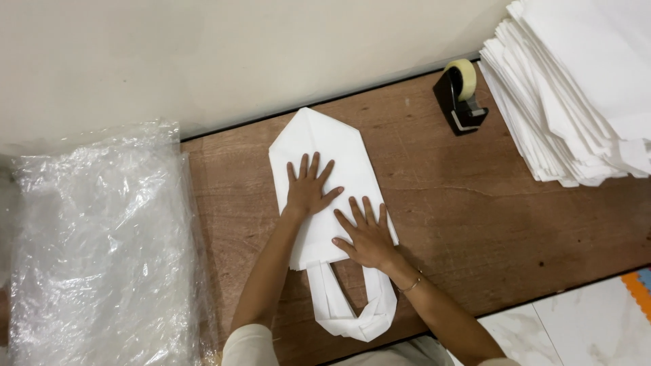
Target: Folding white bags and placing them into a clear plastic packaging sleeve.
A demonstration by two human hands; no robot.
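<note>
Head view looks straight down on a white fabric bag point(325, 169) lying flat on a brown wooden table point(475, 203), its far corners folded in to a point and its handles point(356, 312) looping toward the person. Both hands lie on the bag with fingers spread and palms down — neither grips anything; they press the cloth flat. The left hand point(307, 186) sits near the middle of the bag, the right hand point(366, 234) lower down near the bag's right edge, a thin bracelet point(411, 285) at its wrist. The spread fingers seem meant to hold the folds in place and smooth the creases, so the layers do not spring back.

To the right, a tall stack of similar white bags point(576, 88) rests on the table's far corner, and just beside it stands a black tape dispenser point(460, 95) with a yellowish roll — near at hand, but well apart from the bag. On the left lies a crinkled heap of clear plastic wrap point(95, 244). A pale wall point(203, 54) runs along the table's far edge, and light marbled floor tiles point(583, 325) show at the lower right.
</note>
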